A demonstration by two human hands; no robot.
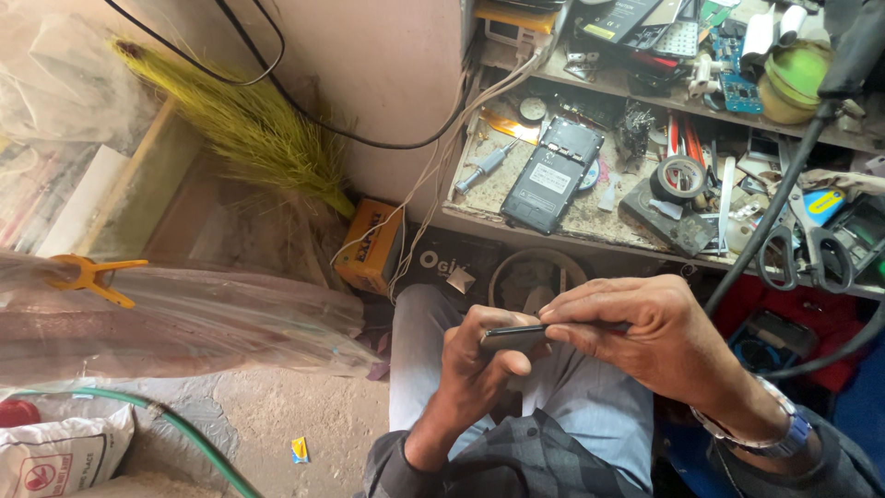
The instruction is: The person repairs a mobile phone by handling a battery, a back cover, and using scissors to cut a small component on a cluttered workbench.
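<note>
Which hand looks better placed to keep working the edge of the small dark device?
Probably the right hand: its pinched fingertips meet the small dark device at its upper edge, while the left hand is wrapped beneath, gripping it.

orange box (371,245) beside the wall; white printed sack (57,456) at bottom left.
</note>
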